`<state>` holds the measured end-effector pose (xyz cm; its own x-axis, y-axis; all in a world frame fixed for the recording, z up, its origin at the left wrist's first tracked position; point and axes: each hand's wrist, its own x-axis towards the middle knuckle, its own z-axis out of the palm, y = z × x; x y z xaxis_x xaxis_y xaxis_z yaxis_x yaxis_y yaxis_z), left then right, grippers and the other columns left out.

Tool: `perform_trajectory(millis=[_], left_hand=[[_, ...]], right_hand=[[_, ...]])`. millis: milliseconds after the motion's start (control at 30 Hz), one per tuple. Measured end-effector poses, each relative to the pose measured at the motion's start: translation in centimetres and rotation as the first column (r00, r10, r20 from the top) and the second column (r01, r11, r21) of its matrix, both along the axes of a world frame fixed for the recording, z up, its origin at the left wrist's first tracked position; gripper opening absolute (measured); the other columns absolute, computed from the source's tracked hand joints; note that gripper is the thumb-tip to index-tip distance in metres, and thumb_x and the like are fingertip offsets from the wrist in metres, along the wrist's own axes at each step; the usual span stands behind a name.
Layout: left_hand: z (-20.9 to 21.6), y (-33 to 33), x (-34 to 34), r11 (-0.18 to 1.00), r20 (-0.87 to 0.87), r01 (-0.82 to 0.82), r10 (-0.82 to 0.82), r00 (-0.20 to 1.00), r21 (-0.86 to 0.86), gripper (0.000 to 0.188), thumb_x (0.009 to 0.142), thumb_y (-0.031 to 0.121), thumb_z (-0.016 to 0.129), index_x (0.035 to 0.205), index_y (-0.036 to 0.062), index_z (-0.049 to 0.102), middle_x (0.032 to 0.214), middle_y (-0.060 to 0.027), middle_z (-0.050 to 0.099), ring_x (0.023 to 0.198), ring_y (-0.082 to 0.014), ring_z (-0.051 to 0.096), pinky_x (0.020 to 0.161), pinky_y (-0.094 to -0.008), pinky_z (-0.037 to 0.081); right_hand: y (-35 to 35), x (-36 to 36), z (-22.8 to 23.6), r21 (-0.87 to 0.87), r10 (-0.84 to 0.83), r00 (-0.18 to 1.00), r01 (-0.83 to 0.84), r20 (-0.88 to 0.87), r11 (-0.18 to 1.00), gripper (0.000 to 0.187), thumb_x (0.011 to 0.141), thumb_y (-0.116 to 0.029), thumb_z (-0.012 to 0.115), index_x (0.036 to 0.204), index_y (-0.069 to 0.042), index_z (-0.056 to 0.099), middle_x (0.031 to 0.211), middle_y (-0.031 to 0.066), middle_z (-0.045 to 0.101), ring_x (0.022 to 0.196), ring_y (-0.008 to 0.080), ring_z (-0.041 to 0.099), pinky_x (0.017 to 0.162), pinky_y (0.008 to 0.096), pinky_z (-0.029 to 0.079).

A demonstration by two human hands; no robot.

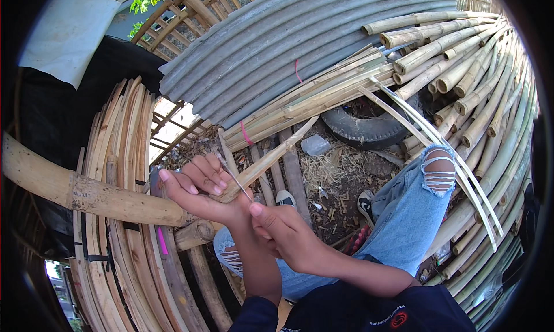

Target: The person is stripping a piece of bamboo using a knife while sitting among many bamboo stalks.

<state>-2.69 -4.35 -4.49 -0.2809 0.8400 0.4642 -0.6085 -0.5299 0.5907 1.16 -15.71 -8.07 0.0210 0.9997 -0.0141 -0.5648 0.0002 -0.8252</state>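
Note:
My left hand [199, 179] is turned palm up, thumb stretched out and fingers loosely bent, with nothing visible gripped in it. Against its wrist side, my right hand [285, 234] is closed, pinching a thin narrow blade [235, 176] that slants up past the left palm. Whatever handle it has is hidden in my right fist. Beside the left fingers lies a split bamboo piece [283, 150], its near end close to the palm. A thick bamboo pole [115, 199] runs in from the left and ends near my left hand.
Split bamboo slats [135, 257] are stacked on the left. Bamboo poles [490, 101] pile up on the right, with pale strips [444, 144] leaning by my knee. A tire [363, 127], a tied slat bundle [311, 101] and corrugated sheeting [306, 38] stand ahead. Shavings [329, 176] litter the ground.

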Motion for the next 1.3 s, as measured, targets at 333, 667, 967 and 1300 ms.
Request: perform_trajectory(millis=[333, 667, 967, 1300], left_hand=[[0.4, -0.1, 0.1, 0.997, 0.028, -0.037, 0.039, 0.999, -0.064, 0.042, 0.097, 0.031, 0.042, 0.060, 0.0171, 0.029, 0.040, 0.0021, 0.024, 0.035, -0.0076, 0.019, 0.039, -0.0199, 0.021], [-0.5, 0.4, -0.7, 0.997, 0.095, 0.057, -0.061, 0.994, 0.043, 0.041, 0.097, 0.030, 0.045, 0.060, 0.0178, 0.030, 0.040, 0.0022, 0.026, 0.035, -0.0079, 0.019, 0.038, -0.0224, 0.018], [-0.1, -0.1, -0.1, 1.000, 0.109, 0.024, -0.024, 0.994, -0.002, 0.042, 0.096, 0.029, 0.045, 0.059, 0.0183, 0.029, 0.040, 0.0025, 0.025, 0.036, -0.0080, 0.018, 0.040, -0.0218, 0.018], [-0.3, 0.0, 0.5, 1.000, 0.048, -0.009, 0.009, 0.999, -0.002, 0.043, 0.096, 0.029, 0.044, 0.057, 0.0190, 0.029, 0.040, 0.0034, 0.023, 0.035, -0.0071, 0.020, 0.042, -0.0206, 0.023]], right_hand=[[0.7, -0.3, -0.4, 0.147, -0.200, 0.932, 0.162, 0.303, 0.976, 0.051, 0.101, -0.030, 0.039, 0.071, 0.010, 0.049, 0.053, 0.0164, 0.042, 0.049, 0.0225, 0.036, 0.049, 0.0387, 0.032], [0.7, 0.2, -1.2, 0.143, -0.278, 0.818, 0.238, 0.504, 0.961, 0.050, 0.100, -0.030, 0.037, 0.075, 0.010, 0.053, 0.066, 0.0293, 0.053, 0.065, 0.0465, 0.051, 0.060, 0.0473, 0.040], [1.1, 1.3, -2.9, 0.205, -0.389, 0.763, 0.331, 0.516, 0.921, 0.048, 0.101, -0.027, 0.036, 0.074, 0.010, 0.052, 0.063, 0.0287, 0.048, 0.061, 0.0459, 0.047, 0.057, 0.0479, 0.037], [-0.1, 0.0, -0.3, 0.140, -0.227, 0.937, 0.196, 0.264, 0.971, 0.051, 0.102, -0.034, 0.034, 0.074, 0.007, 0.046, 0.058, 0.0058, 0.040, 0.059, 0.0116, 0.037, 0.053, 0.0321, 0.034]])
